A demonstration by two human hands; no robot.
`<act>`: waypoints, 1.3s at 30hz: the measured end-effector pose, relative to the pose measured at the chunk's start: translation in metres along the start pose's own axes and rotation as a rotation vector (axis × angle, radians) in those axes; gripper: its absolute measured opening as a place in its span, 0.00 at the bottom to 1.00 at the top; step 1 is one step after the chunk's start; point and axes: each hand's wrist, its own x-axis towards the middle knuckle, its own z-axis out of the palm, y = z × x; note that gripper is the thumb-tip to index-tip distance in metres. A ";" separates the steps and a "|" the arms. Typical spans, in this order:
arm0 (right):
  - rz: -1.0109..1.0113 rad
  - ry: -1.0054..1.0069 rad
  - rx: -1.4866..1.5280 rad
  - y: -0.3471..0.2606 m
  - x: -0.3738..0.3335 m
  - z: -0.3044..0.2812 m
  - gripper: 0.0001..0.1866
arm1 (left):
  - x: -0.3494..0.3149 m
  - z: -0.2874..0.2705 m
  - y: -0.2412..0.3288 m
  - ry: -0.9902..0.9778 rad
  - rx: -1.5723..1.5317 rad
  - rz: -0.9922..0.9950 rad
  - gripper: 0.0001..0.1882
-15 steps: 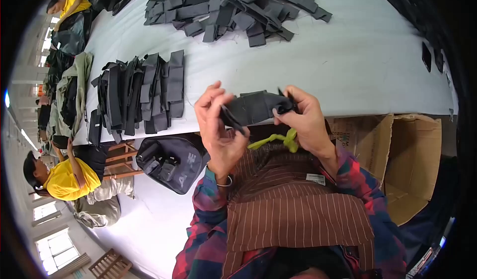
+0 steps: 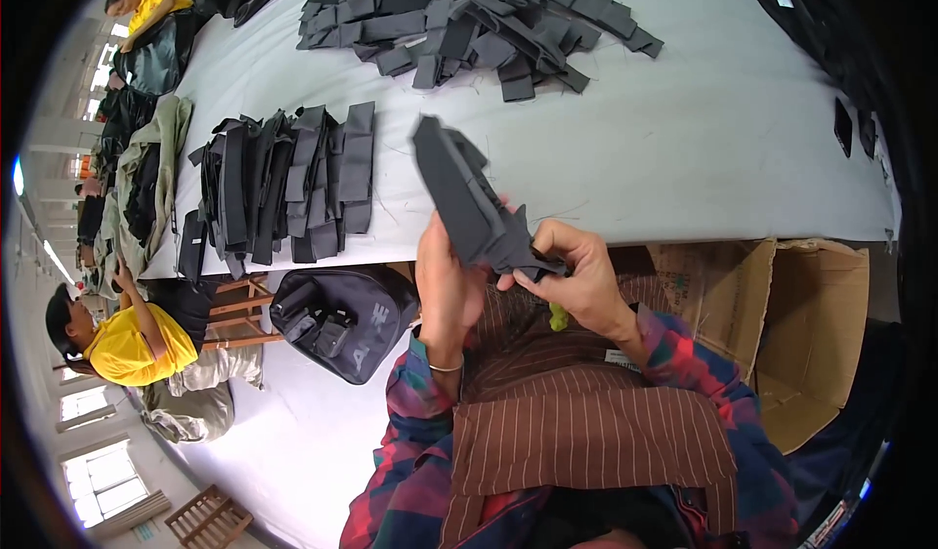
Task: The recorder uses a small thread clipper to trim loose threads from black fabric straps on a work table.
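Note:
Between my two hands, just over the table's near edge, is a dark grey folded fabric strip (image 2: 459,192). Its long end points up and away to the left. My left hand (image 2: 447,280) is closed round the strip's lower left side, with its fingers partly hidden behind the cloth. With thumb and fingers, my right hand (image 2: 576,274) pinches the bunched near end. Part of a yellow-green tie (image 2: 558,317) shows below my right hand, against the brown striped apron (image 2: 586,442).
On the white table (image 2: 664,158) lie a loose heap of grey fabric strips (image 2: 469,21) at the back and a row of stacked strips (image 2: 293,183) at left. A cardboard box (image 2: 811,334) stands right, a black bag (image 2: 342,324) below left. Two people in yellow work at left.
The strip has swung from lying crosswise between my hands to pointing up and left. My left hand has closed in on it, nearer to my right hand, which has moved slightly lower.

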 end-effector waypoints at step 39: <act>-0.264 0.368 -0.552 -0.043 0.018 -0.024 0.11 | -0.022 0.006 0.010 -0.153 0.418 -0.027 0.14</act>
